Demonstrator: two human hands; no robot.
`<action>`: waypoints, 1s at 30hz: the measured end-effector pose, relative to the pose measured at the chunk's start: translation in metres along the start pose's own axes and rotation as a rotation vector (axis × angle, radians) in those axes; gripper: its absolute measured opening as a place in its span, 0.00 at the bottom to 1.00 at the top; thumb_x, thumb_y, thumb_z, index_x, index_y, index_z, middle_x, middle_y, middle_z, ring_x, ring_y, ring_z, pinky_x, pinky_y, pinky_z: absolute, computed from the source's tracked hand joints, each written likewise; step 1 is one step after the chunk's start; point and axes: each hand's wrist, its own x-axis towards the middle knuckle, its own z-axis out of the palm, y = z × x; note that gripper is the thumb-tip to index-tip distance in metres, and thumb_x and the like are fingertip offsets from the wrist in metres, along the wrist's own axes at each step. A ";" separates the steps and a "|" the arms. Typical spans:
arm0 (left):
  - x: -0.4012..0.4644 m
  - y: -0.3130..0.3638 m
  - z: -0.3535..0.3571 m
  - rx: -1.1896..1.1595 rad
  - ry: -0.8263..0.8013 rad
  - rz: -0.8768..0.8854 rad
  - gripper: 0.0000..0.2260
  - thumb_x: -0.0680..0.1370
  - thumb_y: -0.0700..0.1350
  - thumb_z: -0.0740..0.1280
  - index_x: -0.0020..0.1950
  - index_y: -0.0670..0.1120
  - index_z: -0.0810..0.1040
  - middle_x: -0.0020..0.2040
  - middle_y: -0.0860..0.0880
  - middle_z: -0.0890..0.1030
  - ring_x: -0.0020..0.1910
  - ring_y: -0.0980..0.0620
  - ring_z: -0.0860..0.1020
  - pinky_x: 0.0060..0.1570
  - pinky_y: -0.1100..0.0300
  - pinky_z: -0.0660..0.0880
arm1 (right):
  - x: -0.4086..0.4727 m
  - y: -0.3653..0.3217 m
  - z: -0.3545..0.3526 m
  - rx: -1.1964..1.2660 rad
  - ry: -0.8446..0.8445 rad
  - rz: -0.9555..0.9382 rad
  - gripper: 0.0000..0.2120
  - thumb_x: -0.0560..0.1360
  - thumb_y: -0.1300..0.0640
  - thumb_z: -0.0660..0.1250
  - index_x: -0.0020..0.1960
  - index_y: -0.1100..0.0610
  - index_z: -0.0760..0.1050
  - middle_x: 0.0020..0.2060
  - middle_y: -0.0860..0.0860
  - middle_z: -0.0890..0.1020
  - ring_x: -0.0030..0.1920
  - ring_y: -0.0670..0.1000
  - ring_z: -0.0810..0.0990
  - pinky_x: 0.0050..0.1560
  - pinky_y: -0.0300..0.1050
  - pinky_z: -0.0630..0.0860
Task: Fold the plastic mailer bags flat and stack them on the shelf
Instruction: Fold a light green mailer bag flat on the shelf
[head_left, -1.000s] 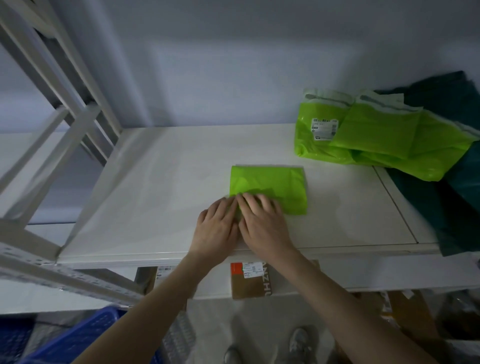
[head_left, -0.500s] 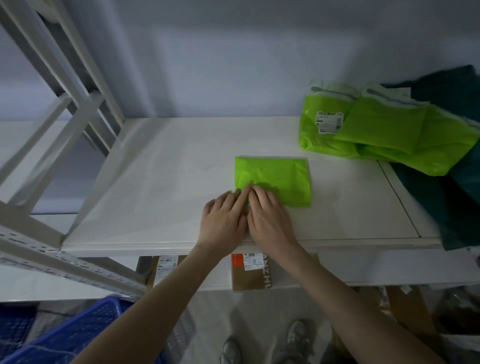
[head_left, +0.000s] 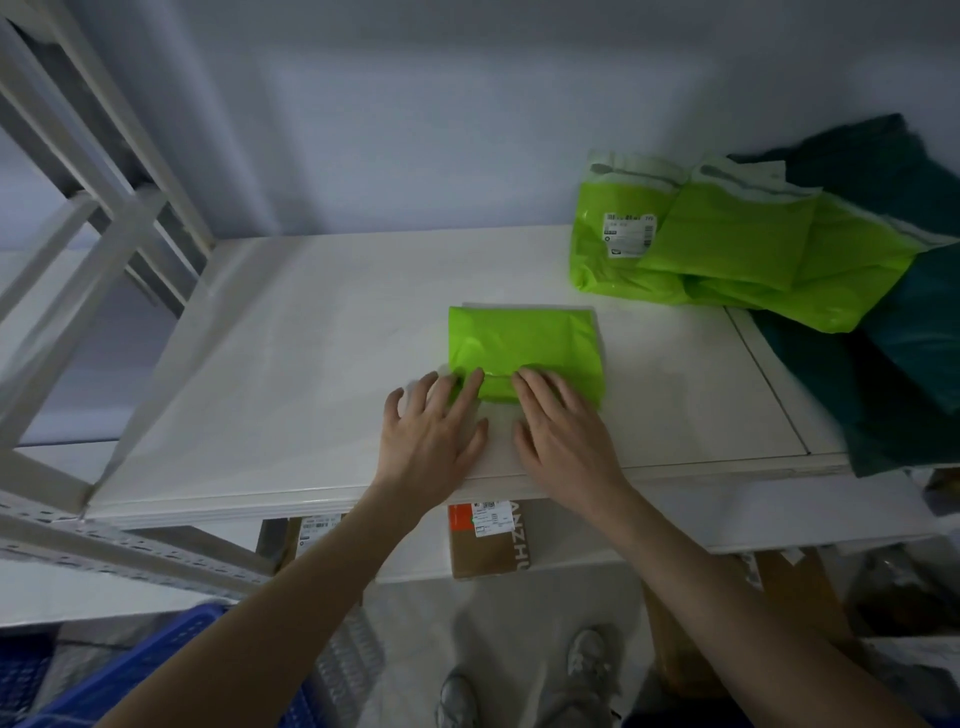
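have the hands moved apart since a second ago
Yes. The left hand has shifted left toward the white shelf's frame side, opening a gap to the right hand, both pressing the folded green plastic mailer bag.

This looks like a stockroom or parcel-packing area. A white metal rack with slotted uprights (head_left: 130, 551) carries a white shelf (head_left: 291, 364). At the shelf's back right corner lie green mailer bags (head_left: 727, 249), one with a printed barcode label (head_left: 629, 234). Under its front edge sit labelled cardboard boxes (head_left: 491, 540), with a blue plastic crate (head_left: 130, 670) on the floor below.
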 end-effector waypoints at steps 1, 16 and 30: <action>0.000 0.001 0.000 0.005 0.003 0.004 0.25 0.76 0.58 0.53 0.69 0.50 0.71 0.57 0.47 0.79 0.58 0.44 0.77 0.54 0.46 0.73 | -0.001 0.001 0.001 0.006 0.004 0.003 0.25 0.75 0.52 0.54 0.67 0.63 0.70 0.63 0.54 0.74 0.62 0.55 0.73 0.59 0.48 0.74; 0.000 0.000 0.002 0.009 0.028 0.014 0.25 0.76 0.58 0.52 0.70 0.50 0.70 0.58 0.47 0.78 0.58 0.45 0.76 0.56 0.46 0.71 | -0.021 0.032 -0.002 -0.064 0.019 0.175 0.23 0.75 0.50 0.56 0.64 0.60 0.73 0.58 0.55 0.77 0.56 0.57 0.71 0.54 0.51 0.73; 0.001 -0.001 0.001 -0.007 -0.010 0.007 0.26 0.76 0.59 0.51 0.71 0.50 0.69 0.59 0.47 0.78 0.57 0.45 0.76 0.57 0.46 0.70 | -0.025 0.034 0.003 -0.116 -0.015 0.322 0.27 0.74 0.43 0.53 0.61 0.61 0.75 0.57 0.53 0.79 0.56 0.56 0.75 0.56 0.55 0.70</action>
